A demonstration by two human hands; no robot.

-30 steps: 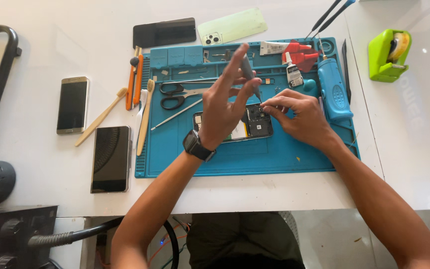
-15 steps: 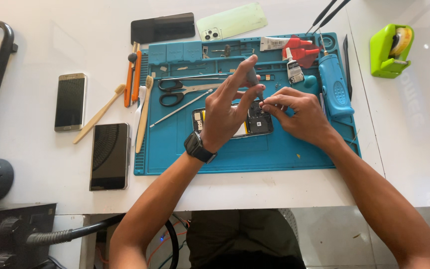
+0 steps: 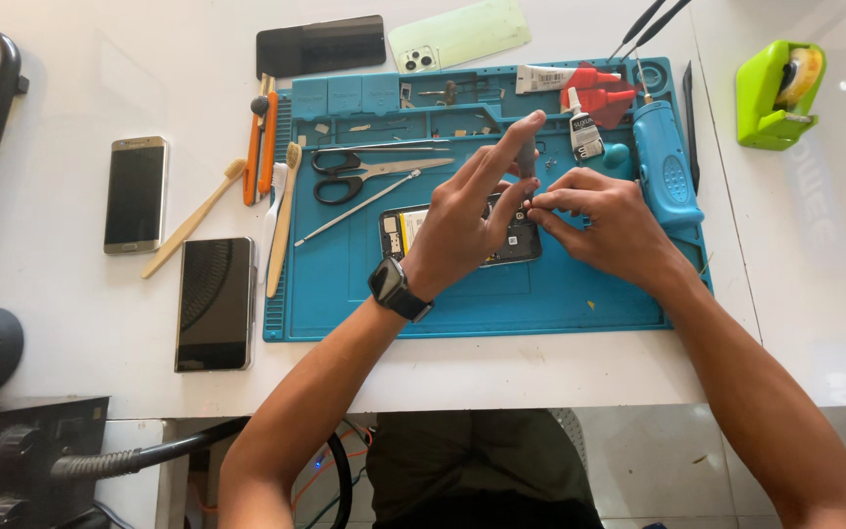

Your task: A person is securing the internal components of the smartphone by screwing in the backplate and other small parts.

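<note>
Since a second ago our hands have barely shifted; both stay bunched over the opened phone (image 3: 462, 235) at the middle of the blue mat (image 3: 345, 294). Our left hand (image 3: 467, 220) pins its edge, two fingers lifted, closed on nothing. Our right hand (image 3: 604, 220) pinches something too small to make out at the phone's 3 o'clock end. Scissors (image 3: 364, 176) lie at 10 o'clock, a glue bottle (image 3: 585, 132) at 1 o'clock, handy on the table (image 3: 70, 98).

Scissors (image 3: 369, 174) and a metal pick (image 3: 354, 209) block the blue mat (image 3: 345, 294) left of the opened phone (image 3: 413, 230). The mat's near strip lies open; a blue driver (image 3: 666, 167) crowds the right.
</note>
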